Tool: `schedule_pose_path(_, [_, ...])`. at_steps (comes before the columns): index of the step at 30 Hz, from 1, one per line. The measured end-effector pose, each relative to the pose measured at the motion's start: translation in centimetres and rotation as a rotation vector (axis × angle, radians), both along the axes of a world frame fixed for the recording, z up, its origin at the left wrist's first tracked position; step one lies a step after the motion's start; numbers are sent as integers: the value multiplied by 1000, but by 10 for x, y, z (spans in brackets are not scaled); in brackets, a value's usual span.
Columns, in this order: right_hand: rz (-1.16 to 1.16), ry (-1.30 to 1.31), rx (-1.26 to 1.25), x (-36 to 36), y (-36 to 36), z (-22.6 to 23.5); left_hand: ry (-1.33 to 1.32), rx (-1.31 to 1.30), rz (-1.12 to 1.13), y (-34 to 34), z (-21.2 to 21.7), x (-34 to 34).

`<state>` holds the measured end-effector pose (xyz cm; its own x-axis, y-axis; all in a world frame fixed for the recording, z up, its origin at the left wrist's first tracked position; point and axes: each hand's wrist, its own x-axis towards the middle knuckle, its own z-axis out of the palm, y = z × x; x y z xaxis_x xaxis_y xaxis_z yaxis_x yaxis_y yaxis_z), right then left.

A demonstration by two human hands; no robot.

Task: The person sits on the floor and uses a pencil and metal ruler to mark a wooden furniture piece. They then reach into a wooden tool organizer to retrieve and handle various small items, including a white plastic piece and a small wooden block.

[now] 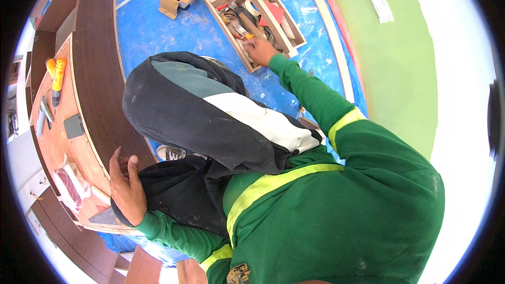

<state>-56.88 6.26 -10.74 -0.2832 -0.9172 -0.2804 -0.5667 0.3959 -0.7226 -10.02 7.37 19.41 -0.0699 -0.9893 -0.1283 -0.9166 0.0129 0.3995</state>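
My right hand point(260, 51) reaches over the near end of a wooden toolbox point(300, 40) on the floor. Its fingers look curled down and are partly hidden and blurred, so whether they hold anything I cannot tell. Close beside them lie a yellow-handled tool point(247, 36) and a wooden handle point(249, 23). The long compartment also holds a roll of tape point(251, 7) and mixed hand tools; a red sheet point(271, 14) lies toward the right side. Next to my bent leg and the bench edge, my left hand point(128, 188) is open, thumb and fingers apart, with nothing in it.
An open cardboard box point(169, 6) of dark screws stands left of the toolbox on blue floor sheeting point(138, 26). On the wooden bench point(79, 126) at left lie a yellow drill point(58, 76), a metal tool point(43, 115), a dark flat square point(73, 126) and a plastic-wrapped pack point(71, 184).
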Motion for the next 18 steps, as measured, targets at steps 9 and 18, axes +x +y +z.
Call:
schedule_pose_path(9, [147,30,410,3,175,12,-39,-10,-58,-4,3,-4])
schedule_pose_path(18, [-311,296,678,-91,257,-52,-75,-65,-110,-5,-7,-2])
